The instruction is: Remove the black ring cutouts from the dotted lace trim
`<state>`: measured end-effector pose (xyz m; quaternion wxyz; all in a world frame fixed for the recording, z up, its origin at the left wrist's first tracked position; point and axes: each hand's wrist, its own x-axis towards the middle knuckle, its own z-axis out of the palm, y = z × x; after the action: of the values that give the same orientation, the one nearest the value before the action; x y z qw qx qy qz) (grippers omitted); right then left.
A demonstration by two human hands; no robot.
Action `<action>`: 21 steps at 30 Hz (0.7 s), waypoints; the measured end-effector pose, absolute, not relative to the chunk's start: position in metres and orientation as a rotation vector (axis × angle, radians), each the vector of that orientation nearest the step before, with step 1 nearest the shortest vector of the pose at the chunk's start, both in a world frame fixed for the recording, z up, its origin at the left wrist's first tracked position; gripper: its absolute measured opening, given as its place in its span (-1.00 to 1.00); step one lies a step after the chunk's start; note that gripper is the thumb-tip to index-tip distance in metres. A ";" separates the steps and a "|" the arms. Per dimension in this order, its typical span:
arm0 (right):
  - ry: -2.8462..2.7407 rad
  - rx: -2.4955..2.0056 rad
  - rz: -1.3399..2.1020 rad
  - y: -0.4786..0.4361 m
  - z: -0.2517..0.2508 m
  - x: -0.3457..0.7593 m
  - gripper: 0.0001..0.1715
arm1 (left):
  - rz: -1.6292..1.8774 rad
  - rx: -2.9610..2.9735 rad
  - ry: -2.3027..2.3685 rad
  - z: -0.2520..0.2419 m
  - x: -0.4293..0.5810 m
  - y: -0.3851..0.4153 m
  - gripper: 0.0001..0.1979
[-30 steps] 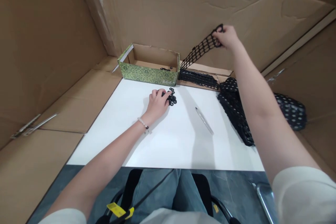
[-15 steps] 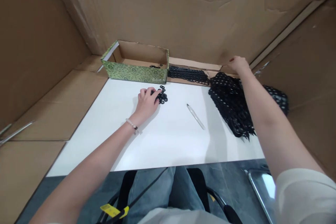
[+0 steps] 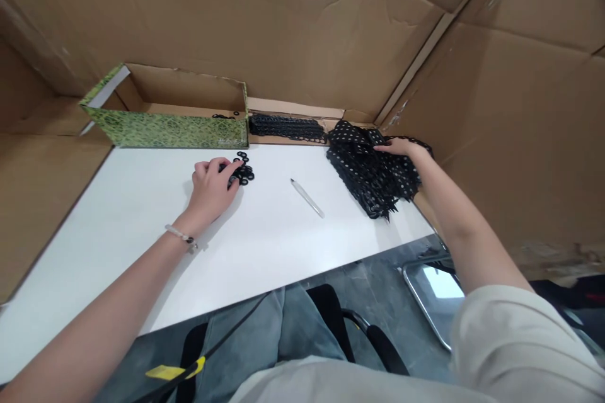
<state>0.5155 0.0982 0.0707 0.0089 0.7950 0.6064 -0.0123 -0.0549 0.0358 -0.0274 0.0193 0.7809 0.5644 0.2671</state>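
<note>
My left hand (image 3: pixel 213 187) rests on the white table with its fingers curled around a small pile of black rings (image 3: pixel 246 171). Some rings lie under the fingers, others loose beside the index finger and thumb. Over at the right, my right hand (image 3: pixel 397 146) reaches into a heap of black white-dotted fabric strips (image 3: pixel 362 170). Its fingertips close on a dotted piece at the top of the heap; the exact hold is partly hidden.
A green patterned open box (image 3: pixel 174 131) with a few black rings inside stands at the back left. Beside it lies a bundle of black braided strips (image 3: pixel 288 128). A clear pen (image 3: pixel 307 198) lies mid-table. Cardboard walls (image 3: pixel 283 25) enclose the table (image 3: pixel 265 233).
My right hand has come down from above the back edge of the fabric heap onto it. My left hand stays at the rings. The view has turned to the right.
</note>
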 end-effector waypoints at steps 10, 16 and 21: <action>1.796 2.675 0.063 0.086 0.070 0.525 -0.42 | 0.799 2.369 1.750 -0.023 -0.058 0.037 -0.49; 1.804 2.845 0.200 0.061 0.088 0.537 -0.50 | 0.820 2.388 1.722 -0.023 -0.056 0.036 -0.48; 1.842 2.959 0.360 0.049 0.113 0.533 -0.38 | 0.883 2.394 1.701 -0.027 -0.056 0.038 -0.51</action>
<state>0.5326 0.0490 0.1129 -0.1802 0.8305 0.5172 0.1012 -0.0561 0.0380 -0.0269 0.0374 0.7801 0.5543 0.2878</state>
